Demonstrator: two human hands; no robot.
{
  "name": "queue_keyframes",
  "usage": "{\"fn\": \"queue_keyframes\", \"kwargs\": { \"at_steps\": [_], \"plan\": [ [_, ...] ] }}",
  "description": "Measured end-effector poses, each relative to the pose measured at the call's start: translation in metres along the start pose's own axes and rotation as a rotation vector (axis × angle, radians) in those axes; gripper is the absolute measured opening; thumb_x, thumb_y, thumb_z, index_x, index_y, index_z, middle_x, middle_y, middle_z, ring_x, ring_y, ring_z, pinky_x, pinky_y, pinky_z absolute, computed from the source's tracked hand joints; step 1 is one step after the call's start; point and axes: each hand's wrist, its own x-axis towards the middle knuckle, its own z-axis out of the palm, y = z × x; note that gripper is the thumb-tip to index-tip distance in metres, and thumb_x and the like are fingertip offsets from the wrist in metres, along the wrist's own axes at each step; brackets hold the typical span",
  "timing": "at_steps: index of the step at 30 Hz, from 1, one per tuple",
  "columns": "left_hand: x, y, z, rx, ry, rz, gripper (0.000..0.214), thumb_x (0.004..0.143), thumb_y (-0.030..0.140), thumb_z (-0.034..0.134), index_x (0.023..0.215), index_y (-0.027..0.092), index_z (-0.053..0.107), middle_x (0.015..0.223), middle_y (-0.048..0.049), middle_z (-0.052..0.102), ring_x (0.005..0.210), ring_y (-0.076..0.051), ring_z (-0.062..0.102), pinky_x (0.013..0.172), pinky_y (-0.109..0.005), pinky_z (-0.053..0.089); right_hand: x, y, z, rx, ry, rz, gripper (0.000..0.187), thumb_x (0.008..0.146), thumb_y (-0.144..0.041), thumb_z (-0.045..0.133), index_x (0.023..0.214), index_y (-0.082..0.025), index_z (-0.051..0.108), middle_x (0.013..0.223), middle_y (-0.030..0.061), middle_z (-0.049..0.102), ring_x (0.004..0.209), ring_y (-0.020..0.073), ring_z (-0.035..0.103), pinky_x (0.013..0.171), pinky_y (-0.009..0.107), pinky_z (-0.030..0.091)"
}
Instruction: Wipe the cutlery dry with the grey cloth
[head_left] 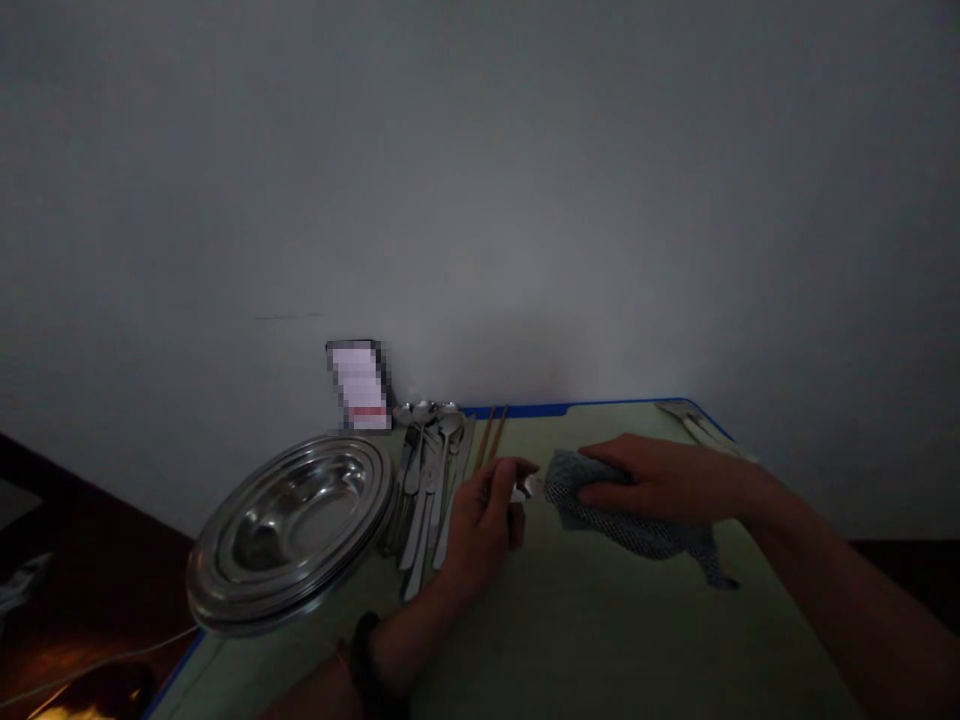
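Note:
My left hand (484, 515) is closed around a small shiny metal utensil (528, 487). Only its bright end shows past the fingers, and I cannot make out its exact kind. Just to the right, my right hand (637, 480) grips a grey-blue mesh-patterned cloth (622, 525), whose loose tail hangs down toward the right. The cloth's left edge is close to the utensil's end; whether they touch is unclear. Left of my left hand, several metal spoons and knives (431, 490) lie side by side, with a pair of wooden chopsticks (491, 435) beyond the hand.
A stack of shiny metal plates (292, 540) covers the table's left side. Behind it a phone (361, 385) leans against the grey wall (570, 200). Metal cutlery (686, 412) lies at the far right corner of the green, blue-edged table (585, 640). A cable (112, 662) runs at lower left.

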Motion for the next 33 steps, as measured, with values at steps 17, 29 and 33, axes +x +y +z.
{"fn": "queue_keyframes", "kwargs": {
  "at_steps": [17, 29, 33],
  "plan": [
    [0.046, 0.101, -0.065, 0.804, -0.374, 0.181, 0.031, 0.082, 0.038, 0.047, 0.062, 0.018, 0.061, 0.048, 0.0033, 0.056, 0.042, -0.01, 0.048, 0.046, -0.02, 0.031, 0.033, -0.035, -0.025, -0.006, 0.143, -0.064, 0.03, 0.079, -0.047, 0.047, 0.09, -0.023, 0.062, 0.075, -0.0002, 0.066, 0.062, 0.0131, 0.057, 0.058, 0.023, 0.041],
    [0.027, 0.12, -0.064, 0.714, -0.349, 0.252, 0.022, 0.075, 0.034, 0.055, 0.065, 0.02, 0.069, 0.043, 0.0045, 0.048, 0.039, -0.008, 0.037, 0.04, -0.019, 0.021, -0.011, -0.039, -0.034, 0.156, 0.045, 0.007, 0.027, 0.077, -0.04, 0.052, 0.096, -0.025, 0.063, 0.082, 0.0014, 0.067, 0.065, 0.015, 0.06, 0.054, 0.022, 0.044],
    [0.011, 0.126, -0.05, 0.782, -0.32, 0.396, 0.027, 0.076, 0.033, 0.052, 0.055, 0.02, 0.064, 0.041, 0.0046, 0.045, 0.037, -0.007, 0.036, 0.039, -0.019, 0.02, -0.011, -0.056, -0.028, 0.141, 0.077, -0.097, 0.022, 0.076, -0.037, 0.053, 0.086, -0.022, 0.065, 0.072, -0.0001, 0.065, 0.06, 0.0127, 0.057, 0.053, 0.021, 0.043]
  ]
}}
